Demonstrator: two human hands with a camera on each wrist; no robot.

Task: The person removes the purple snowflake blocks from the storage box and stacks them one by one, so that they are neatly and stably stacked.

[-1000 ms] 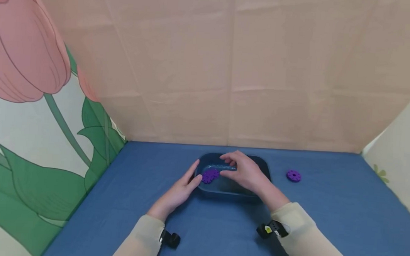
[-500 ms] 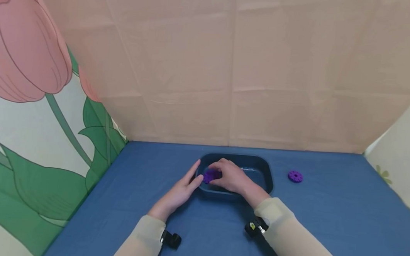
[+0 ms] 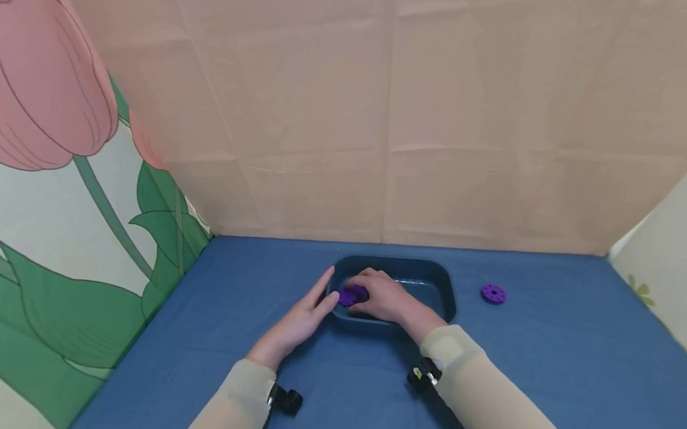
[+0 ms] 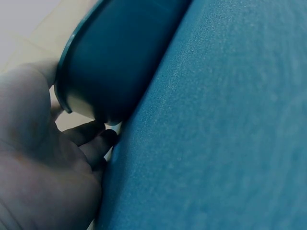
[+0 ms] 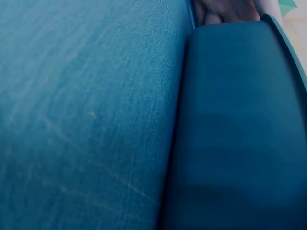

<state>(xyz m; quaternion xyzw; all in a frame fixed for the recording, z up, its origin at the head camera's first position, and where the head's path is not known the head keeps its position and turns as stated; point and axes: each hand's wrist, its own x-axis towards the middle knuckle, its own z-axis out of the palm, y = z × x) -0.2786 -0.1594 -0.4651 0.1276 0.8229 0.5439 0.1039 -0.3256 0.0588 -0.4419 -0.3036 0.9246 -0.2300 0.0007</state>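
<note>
A dark blue rectangular tray [image 3: 422, 270] stands on the blue cloth. Purple notched discs [image 3: 347, 297], apparently overlapping, lie in its left end, partly covered by fingers. My left hand [image 3: 298, 319] rests against that end, fingers fairly straight along the outside and thumb at the rim. In the left wrist view, the left hand [image 4: 43, 143] touches the tray's outer wall [image 4: 115, 57]. My right hand [image 3: 382, 297] reaches into the tray, thumb and fingers curled about a purple disc. The right wrist view shows only the tray's outer side [image 5: 240, 120], not the right fingers.
Another purple disc [image 3: 493, 294] with holes lies on the blue cloth [image 3: 546, 355] right of the tray. A tan sheet [image 3: 384, 113] rises behind the table. A flower-printed wall [image 3: 47, 82] stands at the left, a pale wall [image 3: 673, 258] at the right.
My right hand has moved left and down inside the tray, from above its middle to the purple discs, and its fingers have closed around one. My left hand stays at the tray's end.
</note>
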